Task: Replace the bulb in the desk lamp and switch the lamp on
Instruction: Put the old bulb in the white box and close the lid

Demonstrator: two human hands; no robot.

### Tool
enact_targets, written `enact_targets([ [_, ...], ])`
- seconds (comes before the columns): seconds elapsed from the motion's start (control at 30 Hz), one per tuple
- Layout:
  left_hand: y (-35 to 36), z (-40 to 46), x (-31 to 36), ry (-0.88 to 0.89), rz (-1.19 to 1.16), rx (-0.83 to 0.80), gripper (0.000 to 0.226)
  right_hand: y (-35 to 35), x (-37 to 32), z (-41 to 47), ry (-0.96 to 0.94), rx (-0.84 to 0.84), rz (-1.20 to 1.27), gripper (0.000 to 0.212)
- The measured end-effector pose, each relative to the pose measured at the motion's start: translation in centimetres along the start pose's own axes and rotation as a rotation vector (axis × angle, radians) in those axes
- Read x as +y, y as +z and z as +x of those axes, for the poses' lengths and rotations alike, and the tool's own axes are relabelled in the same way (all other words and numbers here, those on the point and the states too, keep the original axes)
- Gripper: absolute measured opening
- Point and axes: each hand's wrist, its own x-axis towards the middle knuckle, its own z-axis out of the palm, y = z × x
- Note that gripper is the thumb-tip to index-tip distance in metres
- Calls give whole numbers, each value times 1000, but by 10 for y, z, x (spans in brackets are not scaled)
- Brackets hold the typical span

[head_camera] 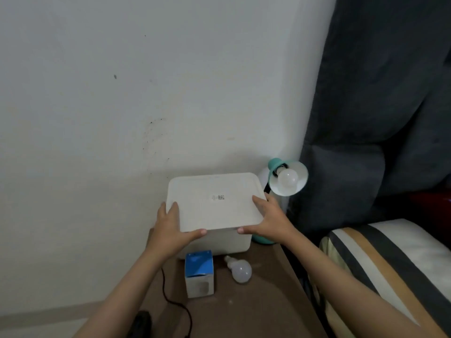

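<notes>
Your teal desk lamp with a round white-lined shade (288,178) stands right of centre in the frame, against the dark grey curtain (378,93), and a frosted white bulb (288,179) sits in its socket, facing you. A second, loose frosted white bulb (240,269) lies on its side on the brown counter (244,308) at lower centre, its screw base pointing up-left toward the box, its long axis running diagonally. Just left of it stands a small blue-and-white cardboard bulb carton (199,276), upright.

Both hands are busy elsewhere: your left hand (170,230) grips the left near corner of the flat white plastic lid (214,201) and your right hand (266,220) grips its right near corner, thumbs under the front edge, holding it over the white plastic storage box (219,242).

The loose bulb lies below and between your hands, slightly closer to the right one; the lamp is up and to the right, just beyond your right hand, so that hand is likely the one to reach it once the lid is set down.

A black cable (175,303) trails down the counter at lower left, and a striped cushion (390,264) fills the lower right
</notes>
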Motion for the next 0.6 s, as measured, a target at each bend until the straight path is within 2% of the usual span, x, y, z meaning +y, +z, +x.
enact_targets([
  [0.13, 15, -72, 6, 72, -25, 34, 100, -3, 8, -74, 13, -13, -36, 106],
  [0.33, 54, -172, 10, 83, -69, -8, 92, 8, 49, -182, 139, -27, -112, 109],
  [0.6, 111, -251, -20, -56, -61, -109, 95, 28, 83, -243, 292, -279, -234, 120],
])
